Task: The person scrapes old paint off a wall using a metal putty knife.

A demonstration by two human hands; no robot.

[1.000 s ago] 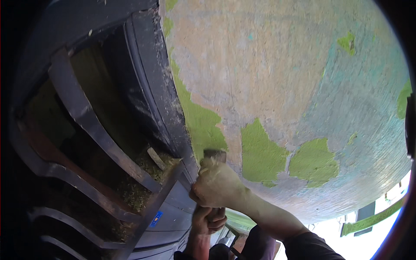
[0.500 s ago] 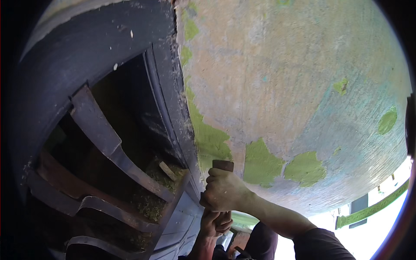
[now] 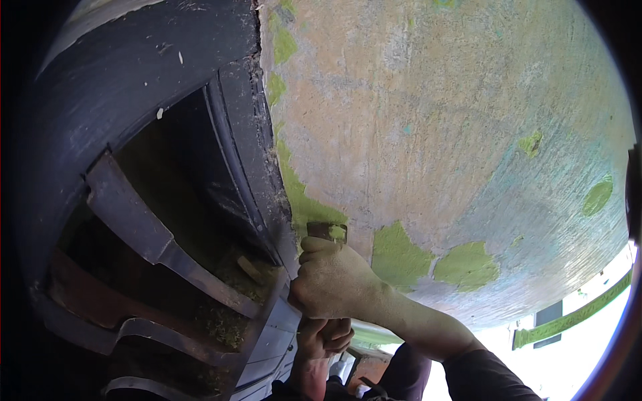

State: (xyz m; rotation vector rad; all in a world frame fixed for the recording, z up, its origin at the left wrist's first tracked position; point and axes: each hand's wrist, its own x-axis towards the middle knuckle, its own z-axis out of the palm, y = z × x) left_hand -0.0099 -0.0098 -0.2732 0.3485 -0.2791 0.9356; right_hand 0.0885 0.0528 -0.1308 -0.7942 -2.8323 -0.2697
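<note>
My right hand [image 3: 333, 279] is closed around a scraper, its handle hidden in the fist. The scraper's dark, flat blade [image 3: 318, 230] sticks out above the fingers and lies against the wall [image 3: 428, 120], at the lower edge of a patch of green paint [image 3: 314, 210]. A bit of green shows on the blade. Just below the right fist, my left hand [image 3: 322, 338] is closed too; whatever is in it is hidden. More ragged green paint patches [image 3: 400, 254] stay on the wall to the right of the blade.
Left of the wall stands a dark window frame [image 3: 244, 113] with curved metal bars [image 3: 127, 207] across its opening. Debris and a small piece of wood [image 3: 251, 269] lie on the ledge behind the bars. A green rail [image 3: 575, 311] shows at far right.
My hands and the scraper have shifted slightly up and left in the picture, onto the green patch. Green now shows on the blade. The view has shifted a little too.
</note>
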